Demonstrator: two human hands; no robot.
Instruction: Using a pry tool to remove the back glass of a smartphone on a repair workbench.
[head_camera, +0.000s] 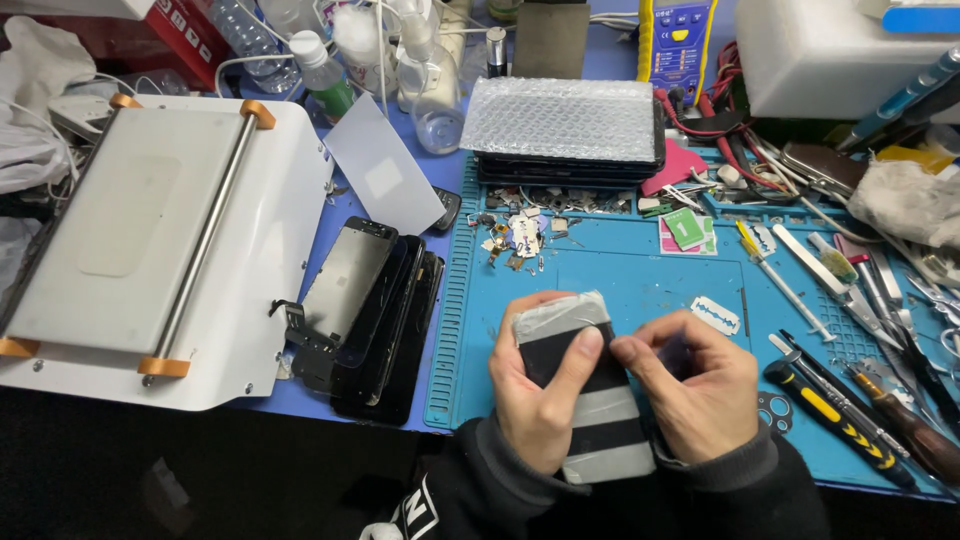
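My left hand (535, 395) grips a black phone screen (590, 400) banded with grey tape, thumb pressed across its front. It is held upright over the near edge of the blue work mat (620, 275). My right hand (690, 385) pinches the screen's right edge with fingertips meeting the left thumb. Both wrists wear dark sleeves.
A white machine with a metal plate (150, 240) fills the left. A pile of black phone screens (375, 310) lies beside the mat. At the back sits a bubble-wrapped stack (565, 130). A razor blade (716, 314), screwdrivers (835, 415) and tweezers lie to the right, bottles (435, 90) behind.
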